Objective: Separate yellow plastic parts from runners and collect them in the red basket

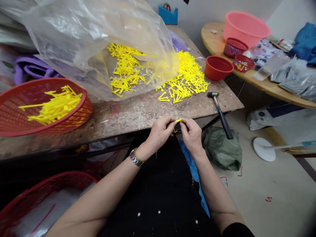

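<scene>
Fingers of my left hand [160,131] and right hand [192,135] pinch one thin yellow plastic stick [178,120], toward six o'clock from the messy heap of yellow plastic sticks [190,70], and it could fall onto my black cloth outfit [158,184] if my pinch gets loose.

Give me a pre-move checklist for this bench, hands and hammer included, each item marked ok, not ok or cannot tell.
1. Yellow piece held: ok, at the fingertips of the left hand and right hand.
2. Yellow piece undamaged: cannot tell, it is small and partly covered by fingers.
3. Hammer wholly on the workbench: not ok, its handle juts past the front edge.
4. More pieces on the bench: ok, a loose yellow pile lies beyond the hands.
5. Large red basket upright: ok, at bench left with yellow pieces inside.
</scene>
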Available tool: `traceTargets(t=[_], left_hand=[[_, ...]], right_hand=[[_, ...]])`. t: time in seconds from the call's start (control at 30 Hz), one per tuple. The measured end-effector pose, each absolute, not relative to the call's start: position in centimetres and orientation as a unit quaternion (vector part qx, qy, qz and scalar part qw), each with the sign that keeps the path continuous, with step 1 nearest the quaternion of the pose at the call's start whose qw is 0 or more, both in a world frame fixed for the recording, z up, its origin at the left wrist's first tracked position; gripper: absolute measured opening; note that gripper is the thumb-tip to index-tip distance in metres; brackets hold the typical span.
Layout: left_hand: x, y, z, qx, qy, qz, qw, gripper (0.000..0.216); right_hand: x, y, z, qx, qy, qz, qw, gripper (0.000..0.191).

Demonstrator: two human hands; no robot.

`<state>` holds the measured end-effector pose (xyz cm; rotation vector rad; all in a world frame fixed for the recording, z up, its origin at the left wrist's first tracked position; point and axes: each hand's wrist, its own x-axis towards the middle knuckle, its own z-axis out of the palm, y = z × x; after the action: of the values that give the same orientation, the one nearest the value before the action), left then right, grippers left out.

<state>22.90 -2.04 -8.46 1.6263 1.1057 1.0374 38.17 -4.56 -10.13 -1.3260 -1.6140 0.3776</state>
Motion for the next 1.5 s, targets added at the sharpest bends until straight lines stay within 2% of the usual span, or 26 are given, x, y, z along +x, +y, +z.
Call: traceTargets(t=[0.27,0.77,1.03,1.27,1.5], left_hand=[[22.9,-2.0,-8.6,0.679,0.443,0.412,0.415,0.014],[22.6,-1.7,-7.7,0.694,0.453,0.359,0.429,0.015],[22.8,-1.5,-7.8,0.691,0.455,0.340,0.446,0.014],[23.1,-1.9,-7.2,0.677,0.444,0.373,0.453,0.015],[22.8,-2.2,-7.3,0.675,0.448,0.348,0.471,0.015]], right_hand=[[38.2,-4.7,-10.0,-0.538,-0.683,0.123,0.478,0.022],[38.4,-4.7,-10.2,-0.534,-0.720,0.106,0.430,0.024],[38.6,-5.0,-10.4,-0.534,-0.714,0.114,0.439,0.023],[38.9,-5.0,-10.4,-0.547,-0.634,0.199,0.509,0.018],[39.2,-4.1,-11.3,-0.543,-0.518,0.330,0.572,0.028]])
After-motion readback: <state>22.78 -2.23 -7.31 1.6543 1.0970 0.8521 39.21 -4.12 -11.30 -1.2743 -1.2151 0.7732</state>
